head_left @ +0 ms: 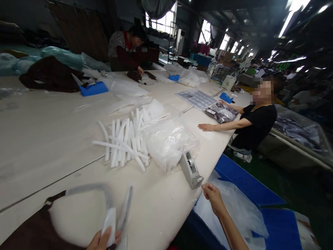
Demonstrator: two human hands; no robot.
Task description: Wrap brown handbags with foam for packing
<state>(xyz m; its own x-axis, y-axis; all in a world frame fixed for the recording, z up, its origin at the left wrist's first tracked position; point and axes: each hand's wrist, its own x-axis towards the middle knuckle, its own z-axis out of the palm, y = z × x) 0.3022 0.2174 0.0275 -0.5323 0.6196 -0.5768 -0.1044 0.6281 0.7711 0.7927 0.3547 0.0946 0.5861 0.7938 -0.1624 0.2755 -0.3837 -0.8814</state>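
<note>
"Fabric, dark brown and soft-looking, lies towards eight o'clock from the middle of our view. Do we hold it?"

"Our left hand, at seven, is beside its curved edge, with thumb and fingers closed on a smooth white strip. A greyish, see-through band arches along the opening; we cannot tell how it is fixed."

"And our right hand?"

"At five, fingertips drawn narrow, just beside the cutting end of the grey tape dispenser. We cannot tell whether they pinch any tape."

"What touches the dispenser?"

"Its far end meets a crinkled, glossy clear bag. Next to that, towards nine, matt white tubes lie crisscrossed, some slightly bent."

"Where have we room?"

"Pale, flat tabletop lies bare at six, between our hands, and more stretches out at nine, crossed by a dark seam. The table edge slants from six up towards three. Beyond it, at four to five, we see stiff blue panels around filmy plastic."

"Anyone close?"

"A person at three rests one hand flat on the table, near a shiny wrapped bundle. Another person leans over the table at eleven."
</note>
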